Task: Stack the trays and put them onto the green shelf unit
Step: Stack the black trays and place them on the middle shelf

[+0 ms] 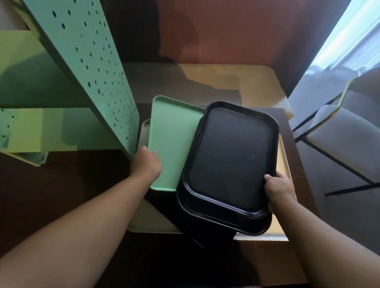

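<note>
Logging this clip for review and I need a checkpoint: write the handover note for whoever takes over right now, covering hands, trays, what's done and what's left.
Left hand: grip on the near left edge of the green tray.
Right hand: grip on the right rim of the top black tray, which sits askew on another black tray beneath it.
A grey tray shows under the green one, a beige tray under the black ones; all on the brown table.
Done: trays gathered, partly overlapped.
Left: square the stack, then lift it onto the green shelf unit, which holds no tray that I can see.
</note>
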`<move>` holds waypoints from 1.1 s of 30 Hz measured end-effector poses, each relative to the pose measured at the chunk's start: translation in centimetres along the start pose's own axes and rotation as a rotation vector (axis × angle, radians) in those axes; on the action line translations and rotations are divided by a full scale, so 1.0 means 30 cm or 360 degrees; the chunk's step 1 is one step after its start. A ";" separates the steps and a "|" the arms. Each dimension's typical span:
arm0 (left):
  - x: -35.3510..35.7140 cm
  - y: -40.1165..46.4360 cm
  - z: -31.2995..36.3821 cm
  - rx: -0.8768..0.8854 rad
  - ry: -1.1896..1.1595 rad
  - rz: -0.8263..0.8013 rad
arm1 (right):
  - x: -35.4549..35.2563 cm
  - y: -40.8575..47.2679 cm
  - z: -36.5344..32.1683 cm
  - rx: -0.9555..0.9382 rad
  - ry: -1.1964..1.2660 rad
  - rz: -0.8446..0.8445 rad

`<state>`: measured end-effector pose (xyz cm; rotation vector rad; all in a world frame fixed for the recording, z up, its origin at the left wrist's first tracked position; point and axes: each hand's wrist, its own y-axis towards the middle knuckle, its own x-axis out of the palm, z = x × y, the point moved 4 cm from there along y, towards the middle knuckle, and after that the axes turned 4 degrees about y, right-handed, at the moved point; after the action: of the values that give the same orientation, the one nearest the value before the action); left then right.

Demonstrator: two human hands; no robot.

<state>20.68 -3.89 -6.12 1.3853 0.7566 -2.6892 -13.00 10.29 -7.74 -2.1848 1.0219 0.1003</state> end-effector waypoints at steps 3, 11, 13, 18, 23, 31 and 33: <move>-0.091 -0.033 0.104 0.0292 0.0149 0.0217 | -0.021 0.002 -0.018 -0.0038 -0.0006 0.0014; -0.376 -0.134 0.260 0.0652 0.0338 0.0620 | -0.057 0.001 -0.052 -0.0120 -0.0023 0.0042; -0.397 -0.170 0.247 0.0611 0.0259 0.0644 | -0.060 0.002 -0.043 -0.0121 -0.0024 0.0043; -0.397 -0.225 0.193 0.0533 0.0142 0.0551 | -0.066 -0.006 -0.022 -0.0146 -0.0051 0.0007; -0.196 -0.264 0.195 0.0543 -0.0095 0.0128 | -0.040 -0.030 0.008 -0.0105 -0.0074 -0.0101; 0.179 -0.224 0.120 0.0316 -0.0064 -0.0271 | 0.016 -0.051 0.029 -0.0127 0.0023 -0.0192; 0.210 -0.216 0.105 0.0332 0.0033 -0.0326 | 0.020 -0.052 0.029 -0.0107 0.0014 -0.0215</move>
<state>12.93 1.71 -6.81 1.4530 0.6698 -2.9913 -11.30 11.13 -7.71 -2.3106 0.8842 0.0632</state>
